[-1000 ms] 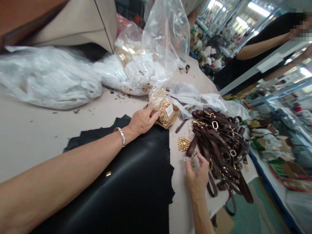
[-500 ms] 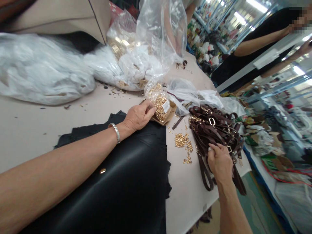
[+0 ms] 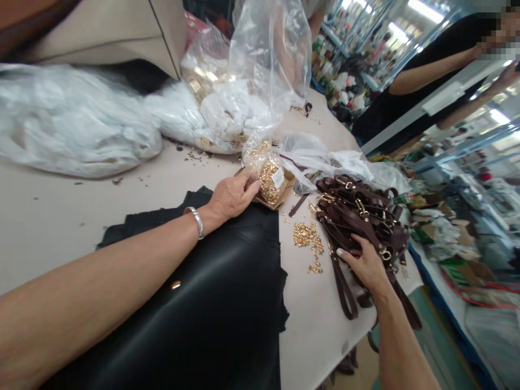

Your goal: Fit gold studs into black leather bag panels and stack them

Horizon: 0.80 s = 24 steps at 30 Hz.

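At the near edge of a small cardboard box (image 3: 286, 190), my left hand (image 3: 234, 194) has its fingers curled and its thumb close to them. A clear bag of gold metal studs (image 3: 271, 181) with a white label lies in that box, against my fingertips. Whatever may be between those fingers is hidden. My right hand (image 3: 368, 265) is over a tangled pile of dark brown leather straps (image 3: 345, 208) with gold buckles and clips, thumb spread away from the fingers. Its fingers touch the straps. Loose gold studs (image 3: 304, 234) lie left of the pile.
Black leather sheets (image 3: 227, 281) cover the table's near side, with one small gold piece (image 3: 175, 285) on top. Large plastic bags (image 3: 77, 122) line the back. A thin white bag (image 3: 314, 151) lies behind the straps. A person in black (image 3: 430, 54) stands beyond the table's right edge.
My right hand has turned and opened over the strap pile, its thumb now spread, and some straps and buckles have shifted. My left hand stays at the box.
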{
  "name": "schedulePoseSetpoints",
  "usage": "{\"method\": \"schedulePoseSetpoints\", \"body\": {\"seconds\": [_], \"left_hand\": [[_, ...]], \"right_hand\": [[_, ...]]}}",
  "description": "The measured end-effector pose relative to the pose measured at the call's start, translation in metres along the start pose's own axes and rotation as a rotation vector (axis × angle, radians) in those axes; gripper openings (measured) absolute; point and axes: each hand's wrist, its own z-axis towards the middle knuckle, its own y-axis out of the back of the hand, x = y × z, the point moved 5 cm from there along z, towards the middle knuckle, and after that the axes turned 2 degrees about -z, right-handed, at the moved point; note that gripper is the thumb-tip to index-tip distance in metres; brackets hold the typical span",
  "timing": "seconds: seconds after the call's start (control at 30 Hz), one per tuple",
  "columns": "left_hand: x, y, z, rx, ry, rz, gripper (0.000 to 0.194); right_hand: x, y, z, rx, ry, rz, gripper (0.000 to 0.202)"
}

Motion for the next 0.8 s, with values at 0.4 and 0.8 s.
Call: {"method": "schedulePoseSetpoints", "body": {"seconds": [0.4, 0.8], "left_hand": [[0.003, -0.002, 0.0, -0.002, 0.002, 0.015, 0.028], [0.003, -0.003, 0.001, 0.007, 0.007, -0.014, 0.023]], "right_hand": [[-0.012, 0.02, -0.032, -0.009, -0.537, 0.47, 0.046], [0.033, -0.015, -0.022, 0.219, -0.338, 1.009, 0.039]]}}
